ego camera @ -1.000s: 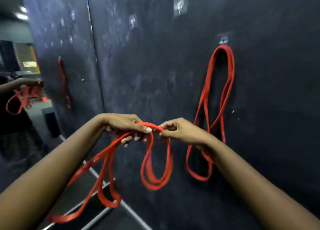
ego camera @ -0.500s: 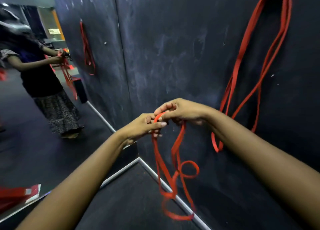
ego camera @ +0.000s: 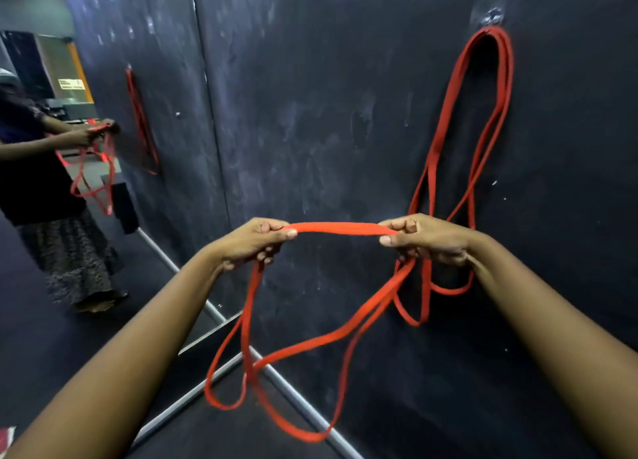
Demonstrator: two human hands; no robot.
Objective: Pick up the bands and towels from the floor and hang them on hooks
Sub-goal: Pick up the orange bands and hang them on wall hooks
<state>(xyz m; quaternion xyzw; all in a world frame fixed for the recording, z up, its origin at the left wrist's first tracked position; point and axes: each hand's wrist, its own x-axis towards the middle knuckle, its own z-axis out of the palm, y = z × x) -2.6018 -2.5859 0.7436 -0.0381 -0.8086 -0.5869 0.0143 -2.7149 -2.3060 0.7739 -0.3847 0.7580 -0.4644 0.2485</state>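
Red band, perhaps doubled, between left fingers and right fingers

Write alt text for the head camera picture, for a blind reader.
The left hand and right hand pinch a long red elastic band between them, its loops dangling below. Behind, a second red band hangs from a small hook on the dark wall.

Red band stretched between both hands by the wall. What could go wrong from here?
1. The held band, gripped by the left hand and right hand, trails in crossed loops below; they may knot when lifted.
2. Its strands under the right hand hang in front of the hung band and could catch it, dragging it off the hook.
3. That hook already carries several strands, so another band may slip off.
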